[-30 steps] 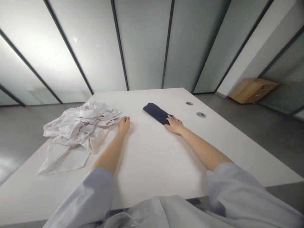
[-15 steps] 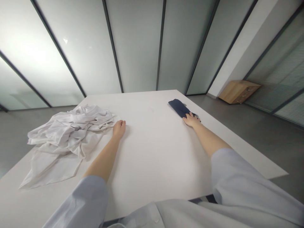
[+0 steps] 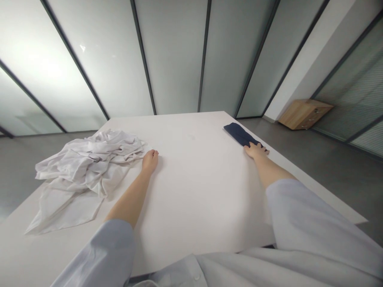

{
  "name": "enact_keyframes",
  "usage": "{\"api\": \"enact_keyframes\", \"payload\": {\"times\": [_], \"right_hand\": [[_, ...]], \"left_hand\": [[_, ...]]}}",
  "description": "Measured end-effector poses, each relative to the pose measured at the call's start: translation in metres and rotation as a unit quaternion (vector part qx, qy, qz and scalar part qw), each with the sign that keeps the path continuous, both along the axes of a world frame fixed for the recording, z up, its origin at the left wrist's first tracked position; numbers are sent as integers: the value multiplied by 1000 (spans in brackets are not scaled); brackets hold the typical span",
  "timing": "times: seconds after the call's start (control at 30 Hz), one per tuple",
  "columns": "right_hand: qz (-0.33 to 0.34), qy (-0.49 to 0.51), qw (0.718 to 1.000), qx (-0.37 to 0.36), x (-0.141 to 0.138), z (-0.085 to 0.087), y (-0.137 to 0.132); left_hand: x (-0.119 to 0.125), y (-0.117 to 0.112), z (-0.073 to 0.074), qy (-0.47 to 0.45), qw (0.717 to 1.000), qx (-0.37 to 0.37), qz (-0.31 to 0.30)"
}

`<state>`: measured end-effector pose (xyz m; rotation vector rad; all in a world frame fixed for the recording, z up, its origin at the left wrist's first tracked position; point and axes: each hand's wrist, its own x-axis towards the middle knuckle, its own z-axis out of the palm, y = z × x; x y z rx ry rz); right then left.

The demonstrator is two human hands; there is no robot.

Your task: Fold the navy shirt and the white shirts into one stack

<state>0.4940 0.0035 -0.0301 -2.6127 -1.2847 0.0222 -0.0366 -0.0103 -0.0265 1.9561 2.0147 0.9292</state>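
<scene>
My left hand point(image 3: 150, 160) rests on the white tabletop with its fingers curled into a loose fist, and nothing shows in it. Just left of it lies a rumpled heap of thin white cloth point(image 3: 89, 159), with one flat corner spread toward me. Over at the right side, my right hand point(image 3: 256, 150) grips the near end of a dark navy folded cloth point(image 3: 240, 133), thumb at its left edge and fingers spread across to the other edge. The folded cloth lies flat, long and narrow, close to the table's right edge. My fingers cover its near end.
The white table point(image 3: 191, 191) reaches from my body toward a frosted glass partition point(image 3: 176, 56) with dark frames. On the floor at the right stands a wooden drawer cabinet point(image 3: 303, 114) beside a white pillar point(image 3: 311, 59).
My right hand has moved to the right, and the navy folded cloth has slid with it toward the table's right edge. My left hand and the white heap have stayed put.
</scene>
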Motion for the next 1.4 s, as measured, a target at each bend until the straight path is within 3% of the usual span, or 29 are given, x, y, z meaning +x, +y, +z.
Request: {"api": "enact_keyframes", "payload": {"times": [0.17, 0.27, 0.37, 0.53, 0.63, 0.83, 1.4], "right_hand": [[20, -51, 998, 20, -18, 9, 2], [101, -76, 991, 43, -44, 23, 9], [202, -64, 975, 61, -88, 29, 16], [341, 35, 938, 57, -175, 13, 13], [380, 70, 919, 74, -206, -3, 5], [455, 60, 885, 79, -204, -15, -3], [457, 74, 882, 88, -199, -19, 1]], "left_hand": [[2, -2, 1, 11, 1000, -9, -5], [5, -4, 3, 16, 1000, -18, -4], [7, -5, 5, 20, 999, -29, -5], [9, -6, 6, 23, 998, -51, -24], [9, -6, 4, 28, 997, -54, -43], [9, -4, 2, 19, 997, -51, -46], [7, -1, -3, 29, 997, -45, -59]]}}
